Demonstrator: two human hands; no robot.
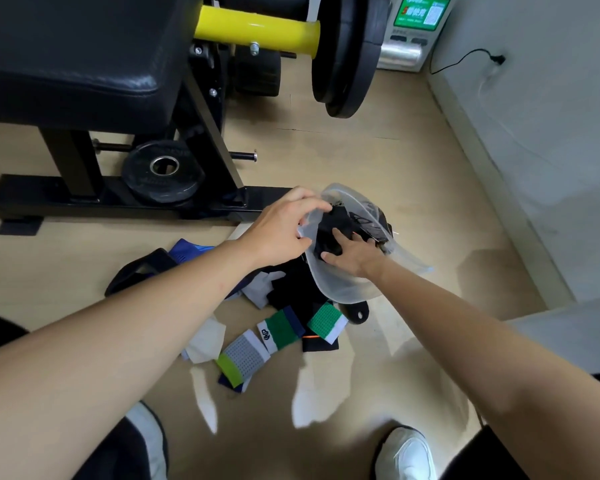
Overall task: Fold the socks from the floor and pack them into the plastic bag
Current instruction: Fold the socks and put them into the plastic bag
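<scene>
Green screen [424,12] on white machine [417,32], far right corner: white print, too blurred to read. Green-and-white sock [278,332], near floor: small dark logo on white cuff, letters unclear.

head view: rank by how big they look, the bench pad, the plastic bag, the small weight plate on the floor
1. bench pad, though it sits partly out of frame
2. plastic bag
3. small weight plate, not far behind the bag

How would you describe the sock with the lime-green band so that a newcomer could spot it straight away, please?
Start at the black weight bench and look down the floor to the loose pile of socks below the plastic bag. The sock lies at the pile's near edge. Alone there, it pairs a lime-green band with a grey dotted panel.
</scene>
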